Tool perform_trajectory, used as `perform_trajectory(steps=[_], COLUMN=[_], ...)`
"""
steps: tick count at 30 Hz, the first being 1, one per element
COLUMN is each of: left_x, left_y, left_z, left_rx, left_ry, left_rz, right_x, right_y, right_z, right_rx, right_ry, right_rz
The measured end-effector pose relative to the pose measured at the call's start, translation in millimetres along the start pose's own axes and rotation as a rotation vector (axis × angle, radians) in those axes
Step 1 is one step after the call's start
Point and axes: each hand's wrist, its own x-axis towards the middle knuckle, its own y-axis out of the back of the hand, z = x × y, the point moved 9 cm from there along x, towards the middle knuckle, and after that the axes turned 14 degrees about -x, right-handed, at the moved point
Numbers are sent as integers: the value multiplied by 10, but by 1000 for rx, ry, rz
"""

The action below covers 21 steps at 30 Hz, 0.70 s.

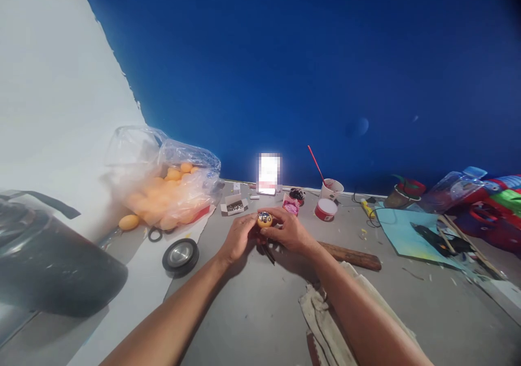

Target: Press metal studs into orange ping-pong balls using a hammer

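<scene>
You have the ball [265,221] between both hands over the middle of the table [236,322], with the box [233,199] of metal bits [235,208] to the far left of it and the clear bag [191,151] of orange balls [173,174] farther left. Your left hand [239,234] closes on its left side and your right hand [291,230] curls round its right side; how much of the underside they cover, you cannot tell. Expect the ball to be light, probably firm but apt to dent, so squeeze gently. The silver studs [265,214] on top look smooth and slick, and might shift if pressed. Your best hold is likely on the yellow sides, fingertips spread below the studs
</scene>
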Motion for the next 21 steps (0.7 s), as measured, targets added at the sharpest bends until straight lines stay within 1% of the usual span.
perform_trajectory(steps=[6, 12, 15, 19, 21], left_x=[-20, -12, -1, 4, 3], left_y=[18, 46, 66, 114, 103], left_z=[-74, -76, -73, -36, -4], left_rx=[-30, 2, 12, 42, 69], left_ry=[31, 6, -16, -60, -75], left_rz=[-3, -13, 0, 63, 69], right_x=[-1, 1, 7, 18, 19], right_y=[9, -23, -13, 9, 8], right_z=[-18, 27, 28, -14, -8], right_rx=[64, 90, 62, 5, -28], right_ry=[6, -17, -6, 29, 13], right_rz=[-15, -22, 4, 42, 52])
